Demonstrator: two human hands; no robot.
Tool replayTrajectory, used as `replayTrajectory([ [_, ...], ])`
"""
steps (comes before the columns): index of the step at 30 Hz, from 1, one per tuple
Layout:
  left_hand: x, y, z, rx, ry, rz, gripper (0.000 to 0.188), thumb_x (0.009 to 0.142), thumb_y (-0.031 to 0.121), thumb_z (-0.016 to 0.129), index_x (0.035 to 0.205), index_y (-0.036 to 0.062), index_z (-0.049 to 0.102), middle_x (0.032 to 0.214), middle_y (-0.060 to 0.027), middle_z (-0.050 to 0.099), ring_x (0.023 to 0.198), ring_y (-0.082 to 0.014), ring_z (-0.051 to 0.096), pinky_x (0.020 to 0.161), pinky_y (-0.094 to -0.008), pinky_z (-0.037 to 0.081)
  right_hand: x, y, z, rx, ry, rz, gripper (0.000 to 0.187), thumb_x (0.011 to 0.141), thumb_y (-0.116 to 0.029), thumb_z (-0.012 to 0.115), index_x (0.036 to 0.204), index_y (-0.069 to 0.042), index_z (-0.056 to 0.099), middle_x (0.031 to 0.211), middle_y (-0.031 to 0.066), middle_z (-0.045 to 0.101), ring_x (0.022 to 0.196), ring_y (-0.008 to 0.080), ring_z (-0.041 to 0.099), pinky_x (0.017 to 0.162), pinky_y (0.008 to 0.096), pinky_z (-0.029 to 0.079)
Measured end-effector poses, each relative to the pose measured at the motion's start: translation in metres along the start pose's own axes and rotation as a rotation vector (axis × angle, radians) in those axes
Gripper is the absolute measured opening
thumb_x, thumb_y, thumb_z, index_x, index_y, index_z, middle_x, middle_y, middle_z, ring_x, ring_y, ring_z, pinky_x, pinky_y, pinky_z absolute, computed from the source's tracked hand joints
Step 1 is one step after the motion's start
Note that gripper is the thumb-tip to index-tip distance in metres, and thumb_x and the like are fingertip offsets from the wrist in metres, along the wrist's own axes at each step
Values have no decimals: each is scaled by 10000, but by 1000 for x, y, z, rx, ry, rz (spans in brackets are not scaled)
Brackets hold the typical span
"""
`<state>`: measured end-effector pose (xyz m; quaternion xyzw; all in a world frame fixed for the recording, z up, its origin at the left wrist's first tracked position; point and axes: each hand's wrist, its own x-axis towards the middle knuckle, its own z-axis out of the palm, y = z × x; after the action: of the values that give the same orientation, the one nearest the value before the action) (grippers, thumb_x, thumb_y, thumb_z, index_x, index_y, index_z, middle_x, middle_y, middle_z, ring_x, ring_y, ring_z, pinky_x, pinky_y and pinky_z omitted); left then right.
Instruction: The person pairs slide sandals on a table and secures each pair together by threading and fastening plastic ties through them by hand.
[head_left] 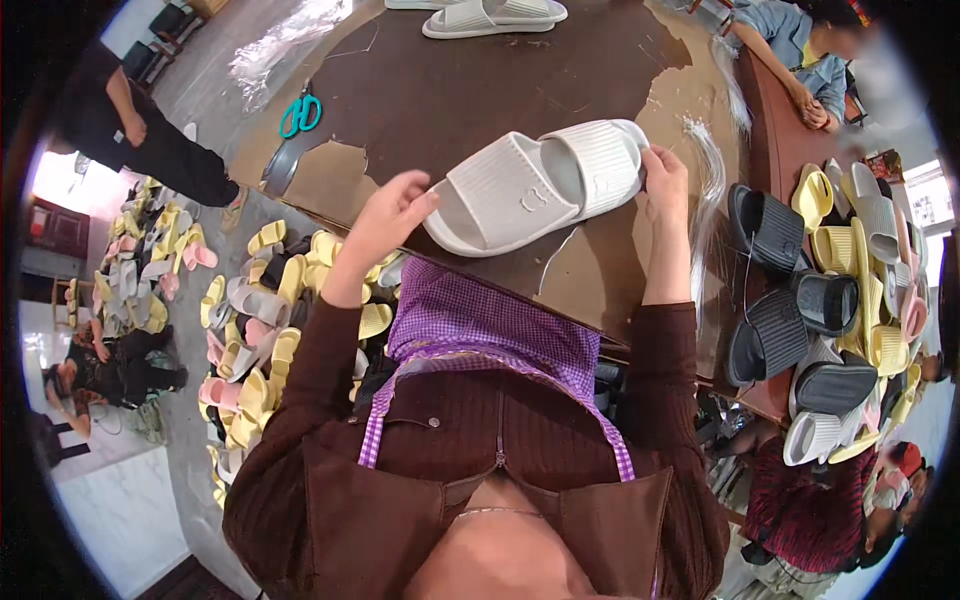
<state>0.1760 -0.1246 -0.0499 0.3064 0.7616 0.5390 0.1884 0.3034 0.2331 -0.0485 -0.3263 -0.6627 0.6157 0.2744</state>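
Note:
Two light grey slippers [520, 190] with ribbed straps lie one tucked partly into the other, across the near edge of the brown table. My right hand [665, 188] grips the right end of the pair, with thumb and fingers at the sole's tip. At the left end, my left hand [393, 212] has its thumb and fingers apart, close beside the front slipper's sole. I cannot tell whether its fingertips touch the sole. A raised outline decorates each strap.
Teal-handled scissors [300, 117] rest on the worn table [450, 90] at the left. Another grey pair [495, 18] sits at the far edge. Clear plastic strands [710, 170] run along the right side. Mixed slippers [880, 260] crowd the right-hand table; a large heap [255, 340] covers the floor at left. Other people are nearby.

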Motion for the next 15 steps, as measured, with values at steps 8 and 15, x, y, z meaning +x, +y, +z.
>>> replayTrajectory([
  [8,-26,2,-1,-372,306,-170,188,913,206,522,916,22,561,791,-7,563,736,-69,546,633,-237,452,-15,-31,3,-135,99,-198,238,861,-132,558,1026,31,614,801,43,625,680,109,550,591,248,450],
  [15,-14,11,-107,-447,513,23,274,906,186,558,1106,1,587,995,-36,625,909,-92,563,794,-223,443,5,-85,-71,-248,285,-639,291,850,-156,570,1040,58,615,872,108,655,732,164,589,685,269,465],
])
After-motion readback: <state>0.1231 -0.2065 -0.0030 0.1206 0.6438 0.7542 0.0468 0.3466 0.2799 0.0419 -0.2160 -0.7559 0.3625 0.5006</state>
